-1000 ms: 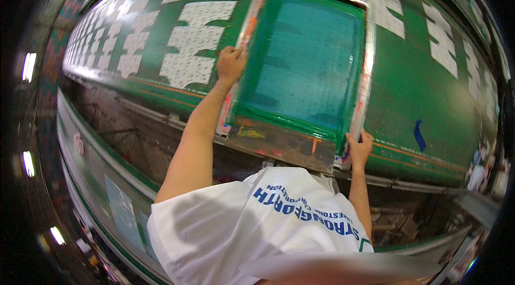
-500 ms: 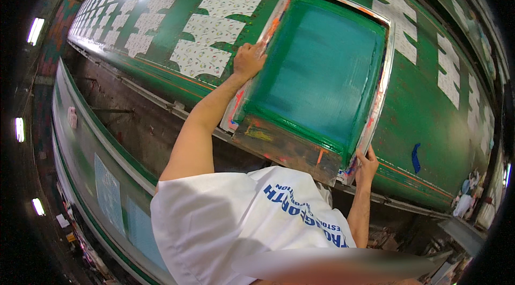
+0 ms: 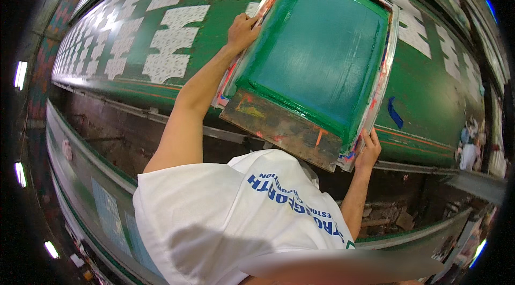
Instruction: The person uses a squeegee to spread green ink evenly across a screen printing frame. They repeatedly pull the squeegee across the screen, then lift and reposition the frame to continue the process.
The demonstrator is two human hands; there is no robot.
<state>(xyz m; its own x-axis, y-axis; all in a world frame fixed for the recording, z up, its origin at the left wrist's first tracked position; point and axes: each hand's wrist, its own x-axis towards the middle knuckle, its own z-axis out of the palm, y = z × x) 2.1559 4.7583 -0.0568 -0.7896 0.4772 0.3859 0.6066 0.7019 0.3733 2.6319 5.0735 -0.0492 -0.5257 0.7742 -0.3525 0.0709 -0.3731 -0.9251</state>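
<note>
A large screen printing frame (image 3: 316,49), with a green border and a blue-green mesh, is held tilted over the long green table. My left hand (image 3: 243,30) grips its left rail, fingers closed over the edge. Near the lower right corner my right hand (image 3: 368,148) has its fingers closed on the right rail. A dark, paint-stained board (image 3: 281,128) spans the frame's near end, close to my white shirt. Printed white fabric pieces (image 3: 170,43) lie in rows on the table to the left of the frame.
The green table (image 3: 424,118) runs from far left to right, with more fabric pieces (image 3: 413,26) beyond the frame. A dark blue strip (image 3: 395,112) lies right of the frame. Another long table (image 3: 80,172) stands at lower left. Bundled cloth (image 3: 469,145) hangs at the right end.
The frame, with both hands still on it, has shifted along the table, covering fabric pieces that showed to its left. My view has turned, and the blue strip now sits closer to the frame.
</note>
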